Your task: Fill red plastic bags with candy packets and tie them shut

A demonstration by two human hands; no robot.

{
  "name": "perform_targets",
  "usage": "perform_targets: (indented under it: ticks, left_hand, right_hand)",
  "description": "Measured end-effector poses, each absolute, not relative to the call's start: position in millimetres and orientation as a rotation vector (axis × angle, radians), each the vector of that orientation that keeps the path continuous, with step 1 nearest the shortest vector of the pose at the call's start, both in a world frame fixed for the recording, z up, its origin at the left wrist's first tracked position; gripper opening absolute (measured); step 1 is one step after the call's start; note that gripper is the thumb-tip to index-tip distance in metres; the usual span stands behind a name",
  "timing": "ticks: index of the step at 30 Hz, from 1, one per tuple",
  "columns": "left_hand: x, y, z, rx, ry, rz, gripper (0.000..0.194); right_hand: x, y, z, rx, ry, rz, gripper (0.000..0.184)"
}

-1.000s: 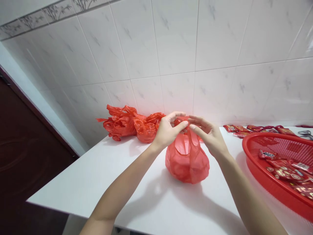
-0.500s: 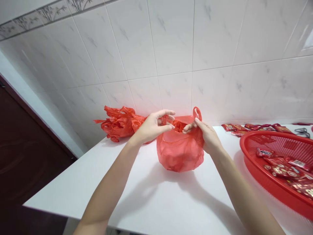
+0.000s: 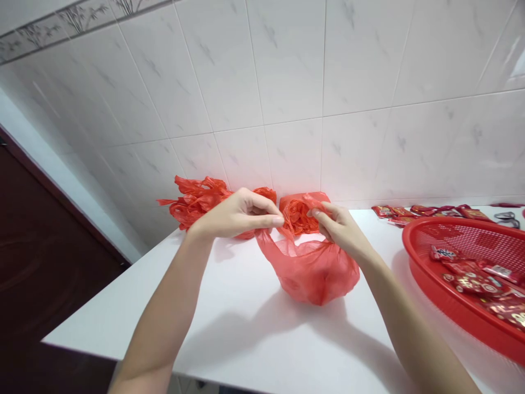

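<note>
A thin red plastic bag [image 3: 318,273] hangs between my hands over the white table [image 3: 135,306], its bottom rounded and sagging. My left hand [image 3: 246,212] pinches the bag's left handle between thumb and fingers. The other handle is gripped by my right hand [image 3: 338,225], fingers closed around the film. Through the translucent plastic, what lies inside cannot be made out. Behind the bag, against the wall, sits a crumpled heap of red plastic bags [image 3: 301,216]. Another bunch of red bags [image 3: 197,200] lies farther left, partly covered by my left hand.
On the right stands a red plastic basket [image 3: 422,273] holding several red packets [image 3: 471,282]. More small red packets [image 3: 426,212] lie along the tiled wall [image 3: 361,153], near metal scissor-like handles [image 3: 507,219]. A dark door [image 3: 45,246] is at the left.
My left hand has closed on the bag's left handle. The bag has come lower and slightly right, tilting, and the heap behind it shows more. My right hand keeps its hold.
</note>
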State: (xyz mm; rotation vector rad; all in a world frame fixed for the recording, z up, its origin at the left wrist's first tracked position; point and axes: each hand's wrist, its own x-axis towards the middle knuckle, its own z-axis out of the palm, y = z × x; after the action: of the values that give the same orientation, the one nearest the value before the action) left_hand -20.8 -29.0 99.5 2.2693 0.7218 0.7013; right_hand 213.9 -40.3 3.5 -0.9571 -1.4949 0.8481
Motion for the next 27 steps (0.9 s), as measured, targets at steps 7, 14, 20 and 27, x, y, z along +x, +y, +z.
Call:
perform_targets:
  ticks: [7, 14, 20, 27]
  left_hand:
    - [27.7, -19.9, 79.7, 2.337, 0.592, 0.807, 0.018]
    - [44.9, -14.8, 71.4, 2.355, 0.626, 0.879, 0.014]
    - [47.4, -15.1, 67.1, 2.135, 0.649, 1.013, 0.024]
    - [18.9, -8.6, 37.2, 1.997, 0.712, 1.125, 0.031]
  right_hand:
    - [200.4, -57.7, 3.3, -0.927, -1.784, 0.995, 0.023]
    - [201.7, -69.8, 13.3, -0.947, -1.719, 1.176, 0.051]
    - [198.9, -60.8, 9.2, -0.774, -1.714, 1.329, 0.061]
    - [206.4, -50.7, 6.4, -0.814, -1.544, 1.426, 0.061]
